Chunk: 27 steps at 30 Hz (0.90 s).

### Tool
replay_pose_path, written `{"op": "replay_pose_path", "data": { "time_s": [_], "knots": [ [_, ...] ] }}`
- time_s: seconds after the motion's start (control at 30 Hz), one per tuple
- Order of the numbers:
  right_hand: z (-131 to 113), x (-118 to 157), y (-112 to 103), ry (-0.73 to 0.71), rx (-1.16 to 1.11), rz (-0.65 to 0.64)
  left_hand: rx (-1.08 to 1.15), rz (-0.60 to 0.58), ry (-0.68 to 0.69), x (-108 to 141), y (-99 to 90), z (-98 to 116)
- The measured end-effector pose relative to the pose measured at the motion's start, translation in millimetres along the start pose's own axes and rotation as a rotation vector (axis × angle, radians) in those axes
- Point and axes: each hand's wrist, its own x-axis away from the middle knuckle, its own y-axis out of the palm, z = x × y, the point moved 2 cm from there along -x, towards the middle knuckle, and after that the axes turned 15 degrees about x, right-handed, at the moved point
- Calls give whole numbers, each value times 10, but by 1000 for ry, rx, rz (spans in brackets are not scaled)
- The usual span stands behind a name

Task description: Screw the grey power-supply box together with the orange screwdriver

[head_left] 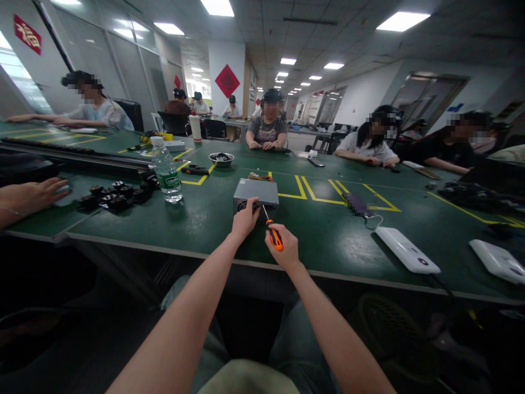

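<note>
A grey metal computer power supply unit point(259, 190) sits on the green table point(197, 224) in front of me, with bundled coloured leads at its far side. My left hand point(245, 218) grips the lower left of its near face, by the round fan grille; the fingertips partly cover the grille. In my right hand point(286, 245) is a screwdriver point(274, 238) with an orange and black handle, fingers wrapped round it. Its thin shaft points up and forward at the right part of the near face. Whether the tip touches a screw is too small to tell.
Left of the unit stand a water bottle point(167, 172) and black parts point(118, 196). Behind are a metal bowl point(221, 158) and pliers point(197, 169). A white power bank point(406, 250) lies right. A neighbour's hand point(36, 196) reaches in from the left; other people sit around.
</note>
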Motion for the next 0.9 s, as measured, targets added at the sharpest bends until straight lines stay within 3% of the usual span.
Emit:
{"op": "replay_pose_path", "data": {
  "time_s": [0.4,0.9],
  "knots": [
    [7,-1,28,-23,45,-27,15,49,89,-14,37,-44],
    [-2,12,31,-32,84,-25,16,43,31,-17,41,-40]
  ]
}}
